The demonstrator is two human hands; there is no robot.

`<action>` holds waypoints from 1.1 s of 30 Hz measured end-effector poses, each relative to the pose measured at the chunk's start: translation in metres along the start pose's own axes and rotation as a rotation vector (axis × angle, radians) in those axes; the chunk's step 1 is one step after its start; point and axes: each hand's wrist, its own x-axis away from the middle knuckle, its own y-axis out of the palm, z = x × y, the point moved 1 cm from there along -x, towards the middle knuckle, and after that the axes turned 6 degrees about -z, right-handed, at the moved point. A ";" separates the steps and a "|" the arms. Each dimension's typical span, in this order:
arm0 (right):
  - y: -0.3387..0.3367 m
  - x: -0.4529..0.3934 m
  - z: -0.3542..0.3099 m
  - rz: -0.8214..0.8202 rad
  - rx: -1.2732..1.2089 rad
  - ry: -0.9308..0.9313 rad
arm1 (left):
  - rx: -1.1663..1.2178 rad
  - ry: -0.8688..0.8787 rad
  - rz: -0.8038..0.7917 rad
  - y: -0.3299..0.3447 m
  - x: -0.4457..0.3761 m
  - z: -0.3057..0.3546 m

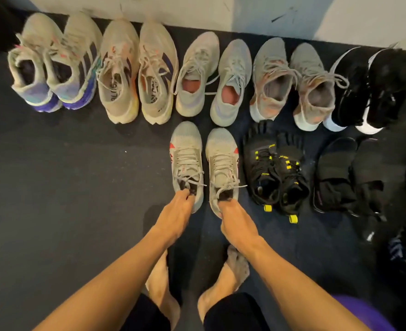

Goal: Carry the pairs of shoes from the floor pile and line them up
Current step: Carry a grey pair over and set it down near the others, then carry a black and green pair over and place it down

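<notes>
A pair of light grey sneakers with red side marks stands toes-forward on the dark floor in the second row. My left hand (177, 212) grips the heel collar of the left grey sneaker (187, 158). At the same moment my right hand (233, 218) grips the heel collar of the right grey sneaker (222, 161). Both shoes sit side by side with a small gap between them. Right of them lie black toe shoes with yellow trim (274, 173), then a black pair (345, 173).
Along the white wall (197, 10) stands a row of several pairs, from purple-soled sneakers (51, 65) at the left to black sneakers with white soles (369, 89) at the right. My bare feet (230, 275) stand below. More dark shoes (404, 254) lie at the right edge.
</notes>
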 end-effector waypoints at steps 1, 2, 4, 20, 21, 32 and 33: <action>0.004 -0.001 0.000 -0.013 -0.026 0.014 | 0.023 -0.009 -0.035 0.002 -0.001 0.001; 0.005 0.000 0.000 -0.026 -0.045 0.025 | 0.045 -0.021 -0.070 0.001 0.000 0.002; -0.001 0.005 -0.003 -0.035 -0.069 0.020 | 0.082 -0.028 -0.100 -0.006 0.002 0.006; -0.313 0.179 -0.115 0.379 -0.351 -0.397 | 0.219 0.328 0.390 -0.374 0.111 0.127; -0.334 0.205 -0.126 0.408 -0.368 -0.386 | 0.180 0.396 0.406 -0.400 0.133 0.138; -0.514 0.591 -0.201 0.892 -0.380 -0.441 | 0.054 0.929 0.523 -0.645 0.419 0.300; -0.520 0.624 -0.201 0.939 -0.385 -0.436 | 0.044 0.963 0.516 -0.659 0.439 0.318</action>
